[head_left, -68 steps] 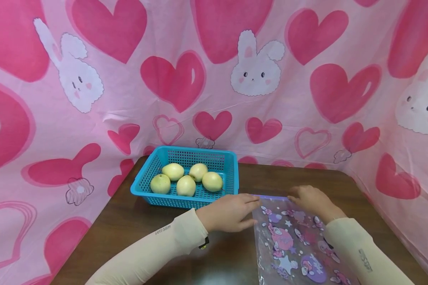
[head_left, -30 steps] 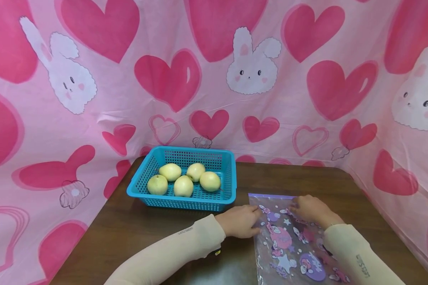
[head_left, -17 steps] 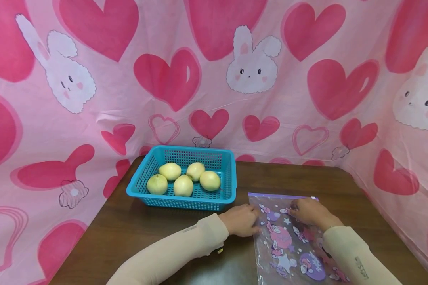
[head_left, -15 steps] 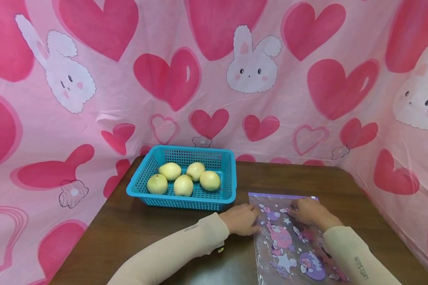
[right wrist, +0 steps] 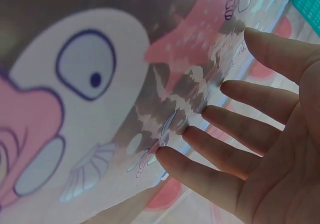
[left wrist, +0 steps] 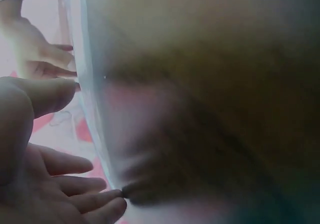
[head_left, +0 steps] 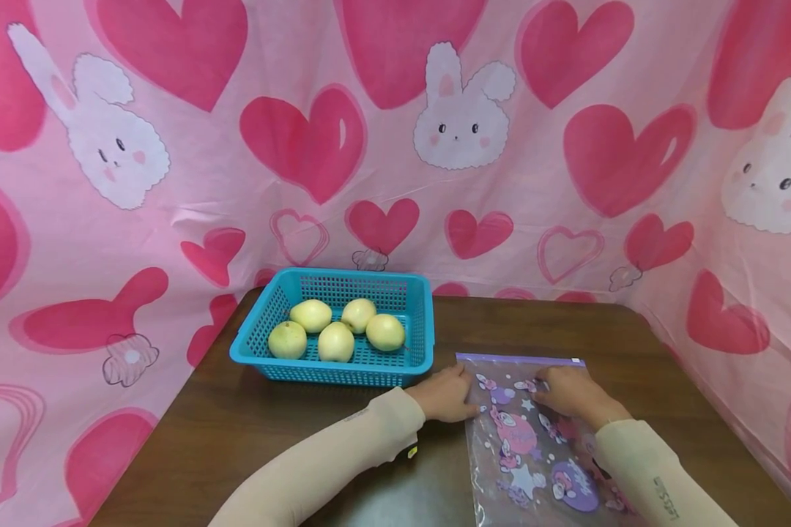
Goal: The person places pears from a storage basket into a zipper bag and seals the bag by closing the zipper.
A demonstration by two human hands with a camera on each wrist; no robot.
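**Two hands spread on one bag**

In the head view, we see the bag [head_left: 517,439] lying on the table [head_left: 290,410], under and between the fingers. The left hand [head_left: 443,395] touches its left edge, the right hand [head_left: 575,395] its upper right part. The purple zip [head_left: 514,359] runs just beyond the fingertips, with its slider [head_left: 576,360] just past the right hand's knuckles. We judge that the touch on both sides is there to hold the thin film flat. The basket [head_left: 332,371] stands near the left fingers, beyond them and to their left; its walls likely stop the fruits [head_left: 336,342] from rolling.

In the left wrist view, we see the left fingers outstretched and gripping nothing, with the other hand past the thumb. The surface by the fingertips is too blurred for us to name.

In the right wrist view, the right fingers reach straight out, tips on the print, pinching nothing; a basket corner shows past the thumb.

We count two hands, one bag, one slider, one basket and five fruits.
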